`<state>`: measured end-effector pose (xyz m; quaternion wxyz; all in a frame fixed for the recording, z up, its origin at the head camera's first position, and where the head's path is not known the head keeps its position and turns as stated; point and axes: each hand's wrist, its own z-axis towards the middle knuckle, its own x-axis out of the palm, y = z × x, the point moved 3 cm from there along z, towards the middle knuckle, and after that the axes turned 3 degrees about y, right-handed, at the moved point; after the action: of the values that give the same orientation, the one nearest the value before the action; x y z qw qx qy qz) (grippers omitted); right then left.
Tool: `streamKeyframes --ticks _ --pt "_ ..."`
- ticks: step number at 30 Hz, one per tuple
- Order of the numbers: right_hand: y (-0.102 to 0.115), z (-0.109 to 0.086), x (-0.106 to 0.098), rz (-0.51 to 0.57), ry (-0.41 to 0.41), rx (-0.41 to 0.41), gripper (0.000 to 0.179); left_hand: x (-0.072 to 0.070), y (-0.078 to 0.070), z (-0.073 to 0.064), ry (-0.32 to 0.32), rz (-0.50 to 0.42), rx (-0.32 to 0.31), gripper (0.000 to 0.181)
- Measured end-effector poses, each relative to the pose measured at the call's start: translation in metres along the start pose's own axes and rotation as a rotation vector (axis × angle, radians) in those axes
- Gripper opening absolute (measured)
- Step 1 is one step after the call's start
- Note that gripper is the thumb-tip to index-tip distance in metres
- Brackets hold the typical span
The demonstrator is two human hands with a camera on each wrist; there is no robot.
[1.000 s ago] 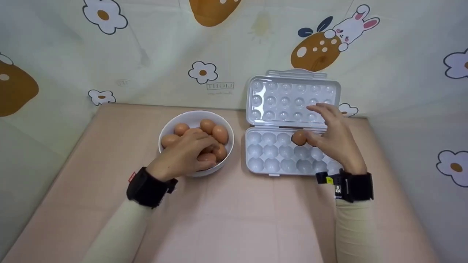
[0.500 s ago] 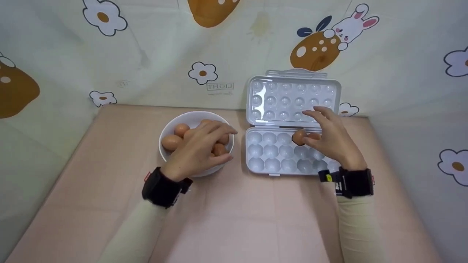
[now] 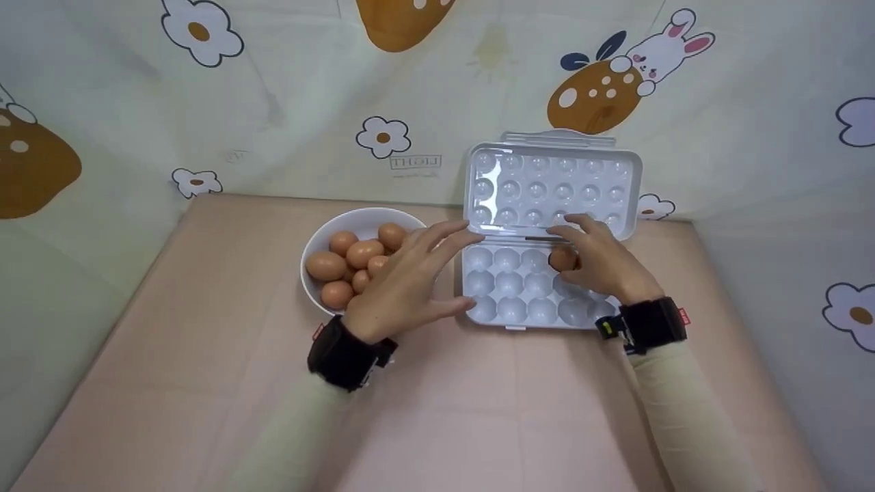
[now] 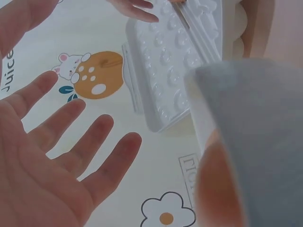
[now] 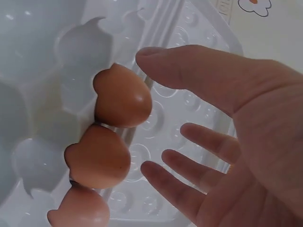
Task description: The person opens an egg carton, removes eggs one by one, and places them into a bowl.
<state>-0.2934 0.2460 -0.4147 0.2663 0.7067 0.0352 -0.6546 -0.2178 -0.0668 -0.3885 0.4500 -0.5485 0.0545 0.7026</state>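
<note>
My left hand (image 3: 407,287) hovers over the right side of a white bowl (image 3: 362,220) that holds several brown eggs (image 3: 326,266). Its fingers are spread, and no egg shows in its palm in the left wrist view. My right hand (image 3: 607,263) is over the back row of an opened plastic egg carton (image 3: 509,295). In the right wrist view, three brown eggs sit in a row of its cups, the nearest egg (image 5: 125,99) just beside the thumb. Thumb and fingers there are extended, apart from the eggs. Part of the bowl is hidden behind my left hand.
The carton's clear dimpled lid (image 3: 536,188) leans upright at the back, close to the printed curtain (image 3: 294,109). Pink cloth (image 3: 437,410) covers the table. Several cups in the carton's left part hold no eggs.
My left hand has risen off the eggs in the bowl and moved right, its fingers spreading wider. My right hand has shifted slightly left and lower around the back-row egg, which stays in place.
</note>
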Motion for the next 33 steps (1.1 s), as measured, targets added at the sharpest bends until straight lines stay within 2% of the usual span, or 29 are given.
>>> streamKeyframes --ticks 5,13,16,23,29,33 --pt "-0.002 0.005 0.009 -0.049 0.027 0.024 0.063 0.009 -0.004 0.003 0.026 0.003 0.019 0.082" --pt "0.003 0.009 0.016 -0.082 -0.012 -0.027 0.051 0.015 -0.005 0.003 0.064 0.045 -0.007 0.083" --pt "0.003 0.009 0.018 -0.087 -0.032 -0.014 0.047 0.015 -0.005 0.004 0.064 0.042 -0.007 0.083" --pt "0.003 0.009 0.025 -0.165 -0.085 0.042 0.026 0.016 -0.005 0.004 0.038 0.022 0.019 0.08" --pt "0.004 0.009 0.028 -0.2 -0.13 0.059 0.027 0.015 -0.004 0.003 0.032 0.004 0.021 0.08" --pt "0.005 0.009 0.03 -0.218 -0.122 0.08 0.028 0.015 -0.003 0.002 0.033 0.003 0.018 0.08"
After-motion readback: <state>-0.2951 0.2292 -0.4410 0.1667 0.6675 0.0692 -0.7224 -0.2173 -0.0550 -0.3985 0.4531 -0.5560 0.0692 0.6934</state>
